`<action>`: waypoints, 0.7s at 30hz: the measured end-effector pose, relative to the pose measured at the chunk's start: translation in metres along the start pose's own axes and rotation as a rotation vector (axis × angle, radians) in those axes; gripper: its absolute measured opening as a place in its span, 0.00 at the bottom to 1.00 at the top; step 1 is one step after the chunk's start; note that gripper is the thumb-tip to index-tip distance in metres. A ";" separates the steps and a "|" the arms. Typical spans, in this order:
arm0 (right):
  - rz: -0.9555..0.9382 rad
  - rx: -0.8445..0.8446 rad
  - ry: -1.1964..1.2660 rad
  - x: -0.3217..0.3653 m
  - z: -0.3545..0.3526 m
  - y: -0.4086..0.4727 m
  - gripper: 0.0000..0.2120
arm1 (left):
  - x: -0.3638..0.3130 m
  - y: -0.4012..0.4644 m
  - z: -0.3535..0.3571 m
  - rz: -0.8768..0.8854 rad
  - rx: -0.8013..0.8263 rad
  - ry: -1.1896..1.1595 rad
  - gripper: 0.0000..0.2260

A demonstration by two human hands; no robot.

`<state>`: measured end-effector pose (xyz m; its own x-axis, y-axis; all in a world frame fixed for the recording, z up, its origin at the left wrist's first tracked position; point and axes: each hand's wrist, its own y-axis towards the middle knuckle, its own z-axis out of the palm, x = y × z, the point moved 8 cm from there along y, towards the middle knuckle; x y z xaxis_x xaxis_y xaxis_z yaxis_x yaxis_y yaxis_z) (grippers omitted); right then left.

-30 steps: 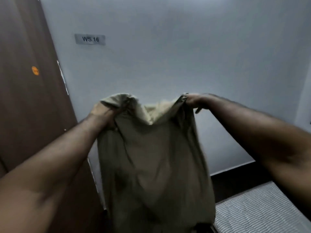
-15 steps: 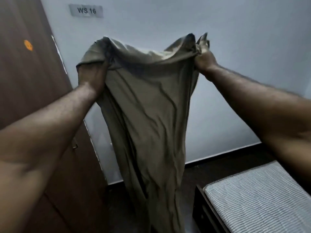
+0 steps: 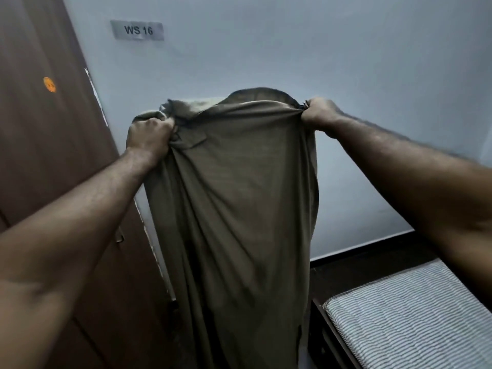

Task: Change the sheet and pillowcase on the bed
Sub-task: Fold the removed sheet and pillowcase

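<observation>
Both hands fisted on the top edge of the olive sheet (image 3: 234, 209): left hand (image 3: 147, 135) bunches a wad of cloth at the left corner, right hand (image 3: 318, 113) pinches the right corner, arms out at approx chest height. Vs half a sec ago the hands have dropped lower and the top edge is pulled tighter btwn them, w/ a hump of cloth billowing above the line. Sheet hangs in long folds in front of the wall, beside the brown door (image 3: 53, 155); bottom runs out of frame. Striped mattress (image 3: 415, 315) sits bare at lower right, well apart. Prob mid-shake to open it out; spreading over the mattress not yet begun
</observation>
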<state>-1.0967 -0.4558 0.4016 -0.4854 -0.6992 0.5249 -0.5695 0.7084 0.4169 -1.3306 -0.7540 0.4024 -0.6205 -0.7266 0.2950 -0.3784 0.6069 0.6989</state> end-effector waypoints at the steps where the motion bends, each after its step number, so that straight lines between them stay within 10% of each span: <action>1: 0.009 0.005 -0.043 0.003 0.001 -0.003 0.06 | -0.002 0.001 0.000 -0.028 0.013 -0.026 0.08; 9: 0.040 0.265 -0.183 -0.021 0.023 -0.009 0.11 | 0.014 -0.010 0.047 -0.444 0.568 -0.787 0.05; 17: 0.137 0.332 0.800 -0.061 0.065 -0.028 0.21 | 0.079 -0.038 0.043 -0.979 0.005 -0.822 0.16; 21: 0.182 0.190 0.754 -0.076 0.078 -0.028 0.14 | 0.063 -0.045 0.073 -1.092 0.124 -1.266 0.22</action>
<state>-1.0954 -0.4298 0.2926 -0.0407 -0.2724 0.9613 -0.6607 0.7291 0.1786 -1.4031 -0.8035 0.3422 -0.1488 -0.1341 -0.9797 -0.9863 0.0916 0.1373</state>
